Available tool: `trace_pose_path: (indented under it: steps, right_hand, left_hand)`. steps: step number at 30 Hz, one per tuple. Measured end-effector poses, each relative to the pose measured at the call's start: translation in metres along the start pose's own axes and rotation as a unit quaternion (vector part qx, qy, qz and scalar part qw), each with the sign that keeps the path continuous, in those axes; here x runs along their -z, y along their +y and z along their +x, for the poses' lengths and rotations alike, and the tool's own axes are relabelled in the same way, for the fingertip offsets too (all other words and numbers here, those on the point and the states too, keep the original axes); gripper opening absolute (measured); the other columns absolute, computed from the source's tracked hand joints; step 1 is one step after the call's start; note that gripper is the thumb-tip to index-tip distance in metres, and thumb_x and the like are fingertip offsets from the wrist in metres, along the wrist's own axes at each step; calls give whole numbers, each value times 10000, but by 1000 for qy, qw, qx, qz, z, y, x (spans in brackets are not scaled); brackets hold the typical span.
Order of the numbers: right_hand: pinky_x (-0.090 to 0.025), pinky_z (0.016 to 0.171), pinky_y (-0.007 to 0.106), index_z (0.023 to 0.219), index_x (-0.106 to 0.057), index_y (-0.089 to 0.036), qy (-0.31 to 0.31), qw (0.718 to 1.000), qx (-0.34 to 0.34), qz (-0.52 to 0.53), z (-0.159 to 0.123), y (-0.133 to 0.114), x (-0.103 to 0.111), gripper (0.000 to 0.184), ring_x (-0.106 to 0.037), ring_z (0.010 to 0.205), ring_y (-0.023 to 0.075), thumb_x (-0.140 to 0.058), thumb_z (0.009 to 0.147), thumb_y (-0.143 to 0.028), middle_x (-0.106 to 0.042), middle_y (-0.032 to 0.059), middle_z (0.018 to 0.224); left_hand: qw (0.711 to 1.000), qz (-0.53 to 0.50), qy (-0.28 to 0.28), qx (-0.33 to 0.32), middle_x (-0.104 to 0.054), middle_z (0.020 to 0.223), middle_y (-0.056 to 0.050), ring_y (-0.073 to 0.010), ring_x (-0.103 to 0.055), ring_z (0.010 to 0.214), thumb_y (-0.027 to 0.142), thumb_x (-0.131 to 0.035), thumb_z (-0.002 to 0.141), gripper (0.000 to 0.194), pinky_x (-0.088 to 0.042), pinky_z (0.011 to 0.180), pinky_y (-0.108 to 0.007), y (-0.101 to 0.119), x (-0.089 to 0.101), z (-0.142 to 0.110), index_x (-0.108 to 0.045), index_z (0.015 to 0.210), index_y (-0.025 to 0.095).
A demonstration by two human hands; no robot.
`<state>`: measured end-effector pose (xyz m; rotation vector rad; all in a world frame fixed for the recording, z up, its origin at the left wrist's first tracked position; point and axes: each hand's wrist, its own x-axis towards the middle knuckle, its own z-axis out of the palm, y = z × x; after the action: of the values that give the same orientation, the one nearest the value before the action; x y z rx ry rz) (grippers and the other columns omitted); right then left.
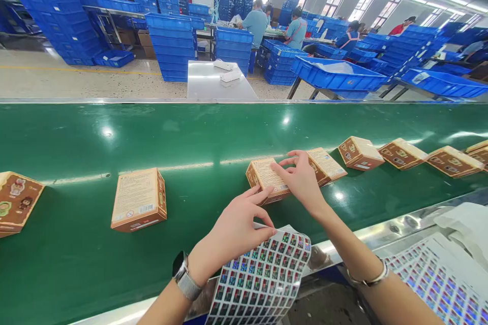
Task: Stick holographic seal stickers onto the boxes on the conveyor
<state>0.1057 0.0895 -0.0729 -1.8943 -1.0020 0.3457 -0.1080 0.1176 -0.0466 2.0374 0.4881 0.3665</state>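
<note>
In the head view, the brown box (264, 172) is near the middle of the frame, lying on the green belt (190, 137). The left hand (242, 221) pinches the sticker sheet (263, 279) by its top edge, with the thumb and a finger close together, while its other fingers touch the box. The right hand (301, 177) is bent over the box, with its fingertips at the top; I cannot tell if it pinches a tiny sticker. The sheet is floppy and hangs down at the bottom middle, so it could slip or fold if the pinch gets loose. The left hand has two jobs at once, so the box could turn and a sticker could go on crooked. A hard push could bump the next box (328, 165), just right of the right hand. If the belt runs, it could pull the box from under the fingers.
</note>
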Motion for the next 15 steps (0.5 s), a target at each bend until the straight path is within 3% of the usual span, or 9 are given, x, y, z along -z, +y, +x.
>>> trace_pose_path:
  steps: [3, 5, 7, 8, 10, 11, 12, 15]
  right_hand:
    - [-507, 731, 429, 1158, -496, -180, 12, 999, 30, -28, 7, 0, 15, 446, -667, 694, 237, -611, 858, -489, -705, 114, 980]
    - [-499, 829, 446, 1102, -565, -199, 7, 997, 70, -36, 0, -8, 29, 331, -682, 863, 263, -574, 895, -457, -692, 128, 1088]
    - [-476, 926, 423, 1026, -637, -234, -56, 989, 130, -38, -16, -24, 43, 239, -653, 1040, 266, -591, 913, -440, -694, 93, 1126]
    - [-478, 931, 409, 1015, -659, -248, -137, 974, 177, -42, -26, -33, 49, 218, -646, 1062, 260, -602, 924, -438, -708, 74, 1097]
    - [-502, 860, 363, 1009, -681, -268, -304, 924, 226, -49, -46, -51, 56, 181, -661, 990, 227, -647, 927, -426, -727, 35, 1022]
    - [-504, 814, 345, 991, -682, -266, -346, 904, 245, -56, -55, -59, 56, 154, -662, 931, 209, -646, 939, -406, -727, 22, 967]
    - [-499, 778, 331, 963, -678, -257, -362, 893, 260, -61, -63, -65, 54, 131, -655, 878, 193, -636, 953, -381, -720, 12, 917]
    - [-470, 758, 327, 875, -648, -230, -326, 887, 319, -71, -77, -75, 42, 151, -619, 781, 168, -587, 993, -303, -690, -6, 806]
  left_hand:
    - [999, -30, 12, 23, -633, 1403, -63, -290, -590, 1306, 178, -693, 830, 116, -455, 1092, -413, 7, 0, -3, -786, 783, 227]
    - [998, -41, 11, 55, -791, 1117, -56, -247, -736, 1021, 224, -633, 891, 141, -543, 911, -339, 13, 4, -11, -767, 848, 217]
    - [996, -41, 7, 82, -808, 830, -6, -197, -739, 769, 274, -582, 938, 174, -539, 738, -277, 17, 11, -23, -745, 917, 216]
    - [995, -39, 8, 92, -796, 771, 14, -180, -719, 707, 296, -570, 952, 185, -521, 693, -258, 19, 16, -29, -739, 958, 222]
    - [994, -40, 18, 102, -802, 803, 33, -163, -705, 706, 328, -570, 962, 203, -502, 685, -234, 22, 26, -41, -734, 1050, 248]
    - [994, -40, 22, 103, -809, 854, 38, -159, -711, 744, 338, -575, 963, 210, -499, 700, -224, 23, 30, -46, -737, 1078, 266]
    - [994, -35, 24, 104, -811, 904, 43, -159, -717, 788, 345, -586, 960, 210, -496, 715, -215, 24, 34, -50, -743, 1085, 282]
    - [993, 30, 27, 110, -807, 894, 46, -161, -715, 790, 372, -613, 948, 189, -468, 684, -207, 27, 40, -60, -780, 975, 289]
